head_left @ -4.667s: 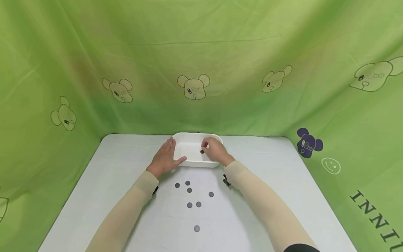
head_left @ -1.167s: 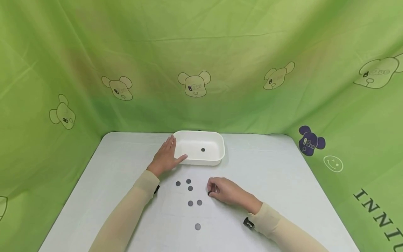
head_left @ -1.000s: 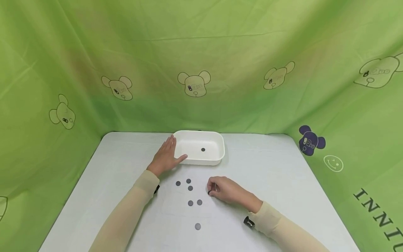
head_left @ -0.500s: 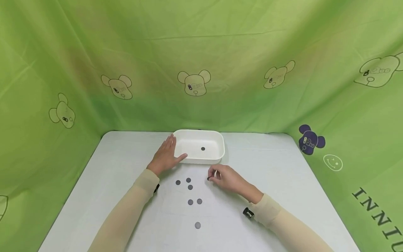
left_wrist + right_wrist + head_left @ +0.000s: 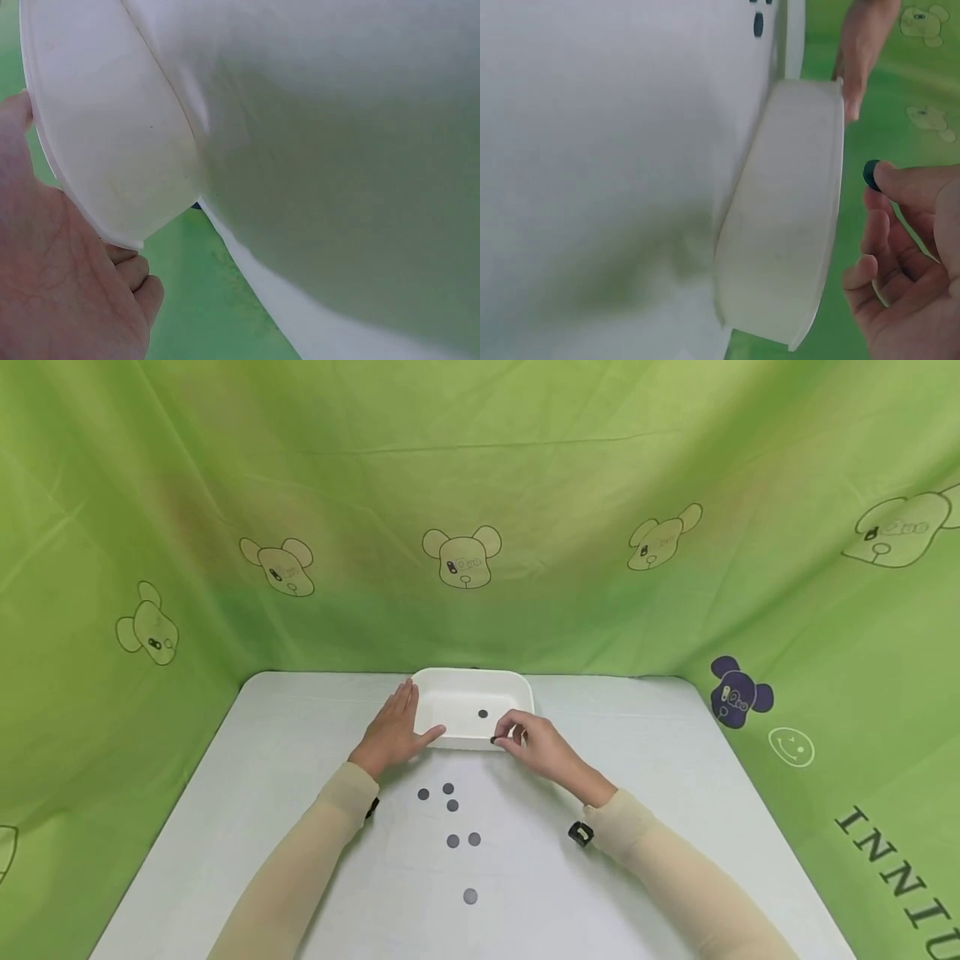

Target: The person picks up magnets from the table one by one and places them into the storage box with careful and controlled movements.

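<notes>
A white rectangular tub (image 5: 465,744) stands at the table's far edge, with one dark round disc (image 5: 483,714) on its floor. My left hand (image 5: 386,735) rests at the tub's left end, fingers extended along the side and thumb at the front rim. In the left wrist view the palm faces the tub's wall (image 5: 112,127). Between thumb and fingertip, my right hand (image 5: 543,747) pinches a small dark disc (image 5: 871,175). It is over the tub's front rim, towards the right, in the head view.
Several grey discs (image 5: 453,841) lie scattered on the white table (image 5: 637,735) in front of the tub. A green printed curtain (image 5: 337,635) rises behind the table and along both sides. Each wrist carries a black strap device (image 5: 581,833).
After reaching into the tub, my right hand went back to the table, took up a disc and carried it forward to the tub's front rim. My left hand has stayed in place.
</notes>
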{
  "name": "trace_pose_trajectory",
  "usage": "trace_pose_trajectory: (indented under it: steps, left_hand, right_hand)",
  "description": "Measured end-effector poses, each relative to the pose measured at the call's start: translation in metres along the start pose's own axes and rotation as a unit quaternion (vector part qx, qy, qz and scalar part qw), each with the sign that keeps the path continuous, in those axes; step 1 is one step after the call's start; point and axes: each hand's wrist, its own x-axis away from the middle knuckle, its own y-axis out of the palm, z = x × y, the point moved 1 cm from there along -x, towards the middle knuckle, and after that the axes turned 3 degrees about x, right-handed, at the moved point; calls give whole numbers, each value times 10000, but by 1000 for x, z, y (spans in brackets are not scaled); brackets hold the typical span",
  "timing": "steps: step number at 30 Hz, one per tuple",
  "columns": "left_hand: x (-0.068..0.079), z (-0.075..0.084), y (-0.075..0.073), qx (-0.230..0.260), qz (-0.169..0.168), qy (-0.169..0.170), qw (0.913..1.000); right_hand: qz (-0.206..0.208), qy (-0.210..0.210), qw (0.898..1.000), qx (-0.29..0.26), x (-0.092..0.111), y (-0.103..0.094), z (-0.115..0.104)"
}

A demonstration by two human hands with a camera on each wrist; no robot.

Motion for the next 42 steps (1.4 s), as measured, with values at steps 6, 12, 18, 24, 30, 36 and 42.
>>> trace_pose_trajectory:
  steps: [6, 12, 18, 24, 30, 36, 42]
  left_hand:
    - [-1, -1, -1, 1, -15, -8, 10000]
    - [-2, -2, 0, -24, -37, -23, 10000]
    - [-3, -3, 2, -60, -4, -1, 10000]
    - [-3, -3, 3, -66, 72, 49, 9999]
    - [-3, -3, 3, -35, 9, -1, 10000]
    - [-3, -3, 3, -9, 31, -11, 10000]
    - [-4, -3, 2, -25, 16, -13, 10000]
  right_hand:
    - [0, 170, 9999, -22, -19, -3, 10]
    - [-196, 273, 9994, 36, -35, -3, 17]
    - [-410, 336, 9986, 94, -44, -1, 27]
    - [-517, 400, 9976, 234, -54, 2, 36]
    - [-853, 620, 9934, 449, -61, 4, 40]
    - [-1071, 620, 9902, 645, -67, 7, 40]
    - [-1132, 506, 9881, 905, -73, 12, 43]
